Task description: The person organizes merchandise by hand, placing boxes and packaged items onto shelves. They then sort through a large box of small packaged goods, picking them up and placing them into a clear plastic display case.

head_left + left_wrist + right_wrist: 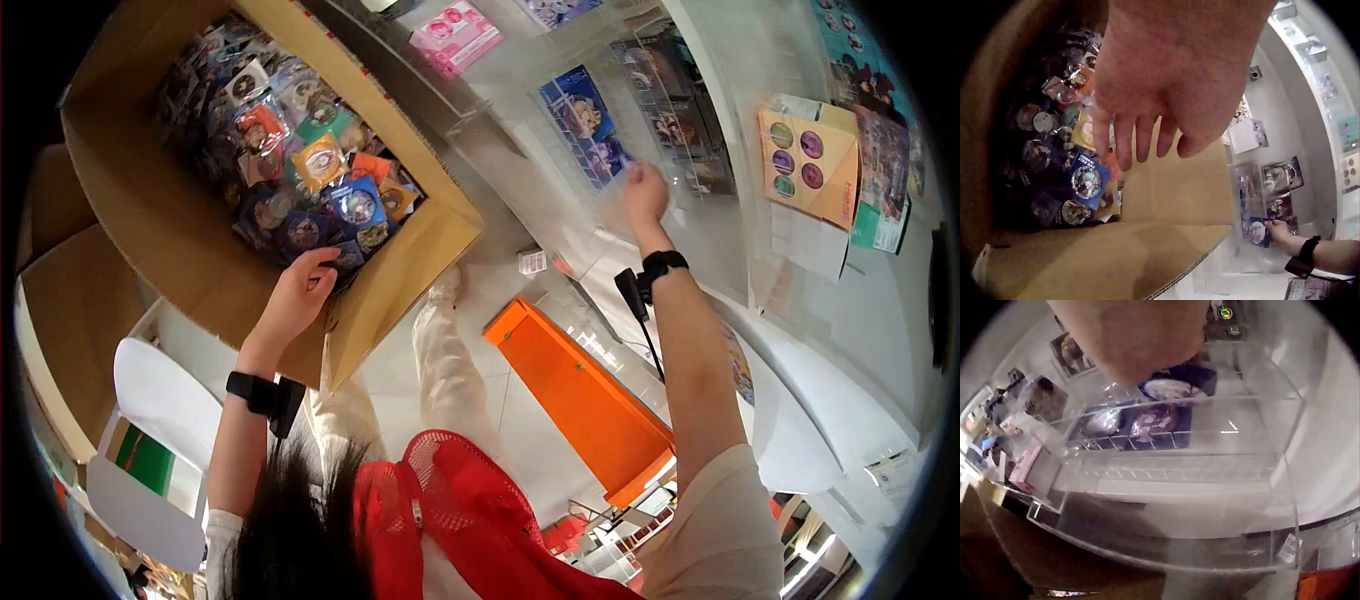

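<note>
My left hand (295, 300) reaches over the near side of a cardboard box (150, 215) packed with bagged round badges (355, 205). Its fingers hang down loosely in the left wrist view, with nothing between them. Out to the right, my right hand (647, 200) is over a clear acrylic display tray (1210, 469). Between thumb and fingers it pinches a blue badge pack (1259, 231). In the right wrist view that pack (1208, 382) is partly hidden behind the hand. Two more blue-backed badge packs (1155, 422) lie side by side in the tray.
Dark packs (675, 100) lie in the display beyond the right hand. A yellow box with round badge pictures (810, 160) stands at the far right, and a pink pack (455, 38) lies at the top. Below are an orange bench-like piece (580, 400) and a white chair (165, 385).
</note>
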A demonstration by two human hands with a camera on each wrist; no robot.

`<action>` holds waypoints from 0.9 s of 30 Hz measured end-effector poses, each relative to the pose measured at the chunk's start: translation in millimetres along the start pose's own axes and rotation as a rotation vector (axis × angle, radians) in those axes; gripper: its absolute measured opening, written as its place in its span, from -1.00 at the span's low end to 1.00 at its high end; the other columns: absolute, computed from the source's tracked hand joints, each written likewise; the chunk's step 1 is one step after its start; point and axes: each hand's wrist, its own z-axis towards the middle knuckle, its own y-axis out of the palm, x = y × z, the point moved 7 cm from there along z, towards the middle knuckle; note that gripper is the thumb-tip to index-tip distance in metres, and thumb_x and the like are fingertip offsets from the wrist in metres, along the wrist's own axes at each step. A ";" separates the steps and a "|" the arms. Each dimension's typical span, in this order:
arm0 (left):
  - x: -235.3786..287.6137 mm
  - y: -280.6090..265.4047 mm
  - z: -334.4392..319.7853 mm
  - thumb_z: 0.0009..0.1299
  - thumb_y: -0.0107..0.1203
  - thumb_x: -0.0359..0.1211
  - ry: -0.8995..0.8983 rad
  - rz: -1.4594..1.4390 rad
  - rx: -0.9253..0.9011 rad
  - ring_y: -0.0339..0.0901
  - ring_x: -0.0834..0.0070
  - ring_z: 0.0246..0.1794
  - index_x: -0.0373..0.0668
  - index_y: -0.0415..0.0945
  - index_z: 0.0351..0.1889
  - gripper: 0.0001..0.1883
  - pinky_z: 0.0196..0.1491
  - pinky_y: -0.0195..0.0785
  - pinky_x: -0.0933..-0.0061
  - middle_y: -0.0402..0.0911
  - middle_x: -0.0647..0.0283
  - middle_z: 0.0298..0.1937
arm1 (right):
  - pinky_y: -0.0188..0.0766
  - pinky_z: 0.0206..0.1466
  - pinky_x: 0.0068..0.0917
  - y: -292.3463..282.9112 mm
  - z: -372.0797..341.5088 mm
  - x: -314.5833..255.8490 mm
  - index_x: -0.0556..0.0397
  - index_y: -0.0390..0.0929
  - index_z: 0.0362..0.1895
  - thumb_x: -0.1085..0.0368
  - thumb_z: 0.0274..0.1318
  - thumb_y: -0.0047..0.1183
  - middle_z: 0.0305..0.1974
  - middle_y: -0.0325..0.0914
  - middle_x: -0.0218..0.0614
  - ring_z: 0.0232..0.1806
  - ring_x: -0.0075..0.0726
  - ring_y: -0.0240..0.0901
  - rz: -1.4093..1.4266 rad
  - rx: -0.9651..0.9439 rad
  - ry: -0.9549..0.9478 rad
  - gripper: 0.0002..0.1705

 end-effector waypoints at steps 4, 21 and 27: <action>11.3 -16.0 -9.7 0.33 -0.13 -0.42 -0.004 -0.013 0.055 0.34 0.66 -0.28 -0.23 0.34 -0.03 -0.75 -0.23 0.26 0.64 0.45 0.33 -0.21 | 0.30 -0.33 -0.34 -67.3 -28.1 -21.6 0.21 0.45 -0.41 0.20 0.05 -0.05 -0.43 0.50 -0.15 -0.40 -0.25 0.42 0.607 0.380 0.177 -0.73; 15.9 -58.7 -71.6 0.30 -0.05 -0.39 -0.159 -0.840 0.122 0.43 0.64 -0.27 -0.26 0.36 -0.12 -0.78 -0.18 0.32 0.57 0.49 0.33 -0.24 | 0.23 -0.13 -0.60 -55.6 -269.4 -275.2 0.19 0.24 0.03 0.20 0.16 -0.17 -0.12 0.41 -0.31 -0.19 -0.53 0.33 1.365 -0.883 0.498 -0.59; -9.2 -137.4 -89.2 0.35 -0.11 -0.26 -0.115 -0.782 0.375 0.44 0.67 -0.33 -0.20 0.37 -0.20 -0.78 -0.25 0.33 0.63 0.49 0.36 -0.31 | 0.24 -0.10 -0.54 -71.5 -231.1 -222.9 0.18 0.26 0.01 0.15 0.19 -0.23 -0.08 0.35 -0.28 -0.16 -0.45 0.34 1.156 -0.595 0.283 -0.59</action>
